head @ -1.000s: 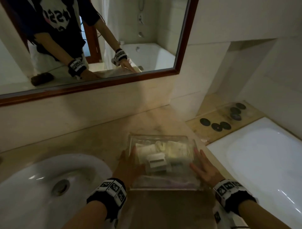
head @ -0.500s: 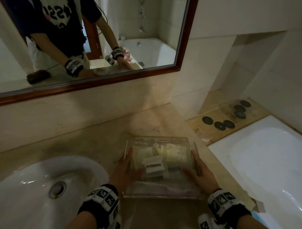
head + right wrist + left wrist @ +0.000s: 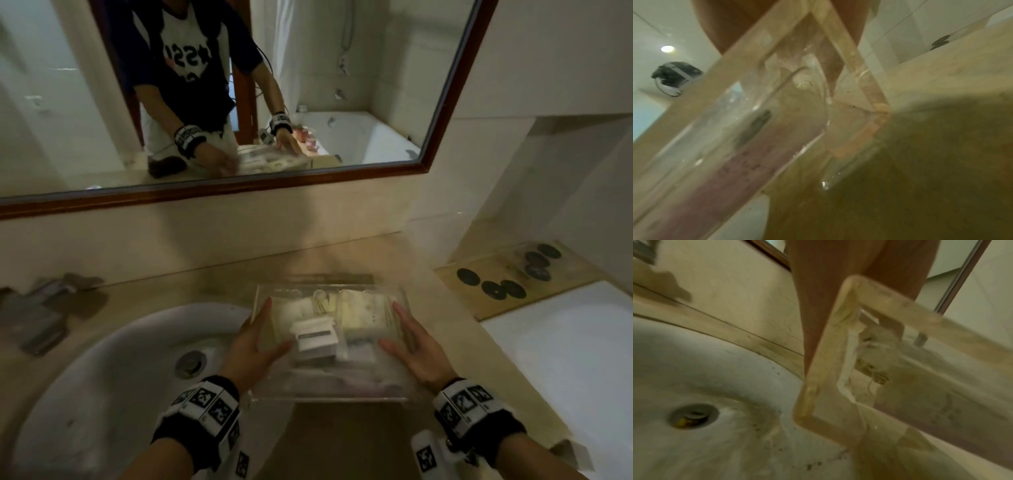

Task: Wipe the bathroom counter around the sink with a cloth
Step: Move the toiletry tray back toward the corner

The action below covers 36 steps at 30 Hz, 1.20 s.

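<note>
A clear acrylic tray full of small white toiletry packs is held between my two hands, just off the beige counter. My left hand grips its left side with the thumb over the rim. On the right side, my right hand grips the same way. The tray's left edge hangs over the rim of the white sink. From below, the left wrist view shows the tray above the sink's drain, and the right wrist view shows the tray above the counter. No cloth is in either hand.
A blurred grey object lies on the counter at far left. Right of the counter, a wooden board with dark discs borders a white bathtub. A framed mirror hangs behind the counter and reflects a dark lump at the left.
The tray has come up off the counter and moved left with both hands, so its left edge now overlaps the sink's rim.
</note>
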Available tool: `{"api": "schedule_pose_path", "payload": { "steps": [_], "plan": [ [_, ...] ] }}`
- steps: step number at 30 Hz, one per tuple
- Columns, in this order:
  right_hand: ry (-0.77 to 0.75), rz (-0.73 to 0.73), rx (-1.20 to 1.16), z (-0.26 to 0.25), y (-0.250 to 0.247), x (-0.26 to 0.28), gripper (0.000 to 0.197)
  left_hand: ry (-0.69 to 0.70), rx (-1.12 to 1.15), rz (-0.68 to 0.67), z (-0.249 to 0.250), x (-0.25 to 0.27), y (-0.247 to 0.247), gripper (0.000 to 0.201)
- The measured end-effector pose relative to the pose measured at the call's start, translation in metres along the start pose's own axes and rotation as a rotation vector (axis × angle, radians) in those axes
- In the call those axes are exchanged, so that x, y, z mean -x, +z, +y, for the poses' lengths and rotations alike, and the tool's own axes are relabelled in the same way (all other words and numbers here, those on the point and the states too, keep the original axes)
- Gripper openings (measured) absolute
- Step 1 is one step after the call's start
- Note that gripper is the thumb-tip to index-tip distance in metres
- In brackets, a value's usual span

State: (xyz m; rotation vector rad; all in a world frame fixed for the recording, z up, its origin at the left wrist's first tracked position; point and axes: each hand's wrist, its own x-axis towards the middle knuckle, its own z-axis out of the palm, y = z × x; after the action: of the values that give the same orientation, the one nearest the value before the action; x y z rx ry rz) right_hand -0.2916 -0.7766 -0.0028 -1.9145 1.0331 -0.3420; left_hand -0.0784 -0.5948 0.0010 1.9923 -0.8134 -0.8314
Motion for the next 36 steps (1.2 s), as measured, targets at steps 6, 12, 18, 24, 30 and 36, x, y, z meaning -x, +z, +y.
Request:
{"api": "schedule_pose_path", "payload": {
  "steps": [6, 12, 18, 24, 30, 36],
  "plan": [
    [-0.076, -0.09, -0.025, -0.063, 0.075, 0.056, 0.072, -0.012, 0.089, 0.069, -0.054, 0.089, -0.08, 0.099],
    [-0.2, -0.201, 0.006, -0.123, 0.183, 0.119, 0.07, -0.109, 0.046, 0.165, -0.121, 0.192, -0.172, 0.089],
    [-0.195, -0.433, -0.028, -0.184, 0.298, 0.153, 0.068, -0.214, 0.126, 0.304, -0.186, 0.272, -0.257, 0.095],
    [-0.252, -0.609, 0.019, -0.238, 0.393, 0.157, 0.071, -0.299, 0.189, 0.468, -0.247, 0.311, -0.317, 0.09],
    [-0.251, -0.754, 0.056, -0.268, 0.462, 0.138, 0.076, -0.366, 0.212, 0.569, -0.299, 0.318, -0.357, 0.073],
    [-0.271, -0.839, 0.069, -0.28, 0.493, 0.127, 0.077, -0.41, 0.171, 0.6, -0.32, 0.322, -0.374, 0.075]
  ]
}}
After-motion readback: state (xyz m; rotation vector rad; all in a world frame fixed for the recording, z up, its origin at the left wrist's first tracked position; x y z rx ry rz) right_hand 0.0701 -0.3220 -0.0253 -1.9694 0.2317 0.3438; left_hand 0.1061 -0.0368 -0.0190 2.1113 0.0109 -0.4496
